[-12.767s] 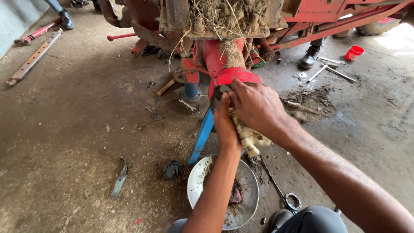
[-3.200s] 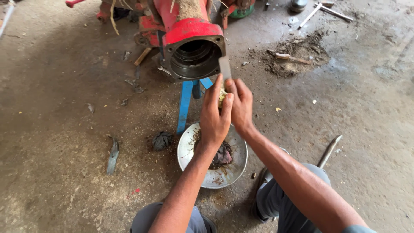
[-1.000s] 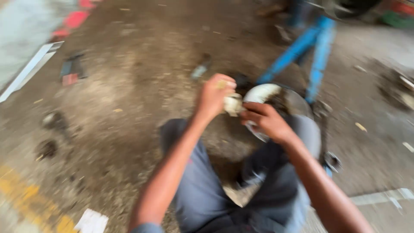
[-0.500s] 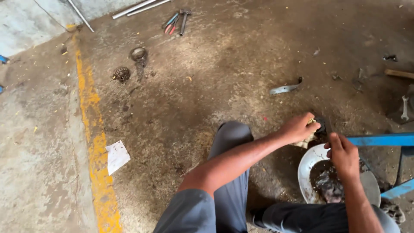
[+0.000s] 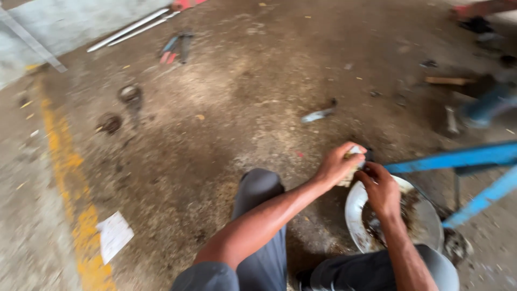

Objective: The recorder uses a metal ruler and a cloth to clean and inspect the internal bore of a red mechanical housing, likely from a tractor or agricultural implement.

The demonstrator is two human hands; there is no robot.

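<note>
left hand (image 5: 335,164): fingers curled around a pale greasy lump (image 5: 351,161) (kind unclear) | right hand (image 5: 381,186): fingers pressed together, touching the lump | lump above the metal bowl (image 5: 355,207) rim, 11 o'clock | blue frame (image 5: 458,159) at 3 o'clock of hands

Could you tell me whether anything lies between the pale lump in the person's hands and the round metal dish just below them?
Nothing visible does. The left hand grips the pale lump, the right hand is beside it, right over the dish rim. The blue frame passes to the side.
</note>
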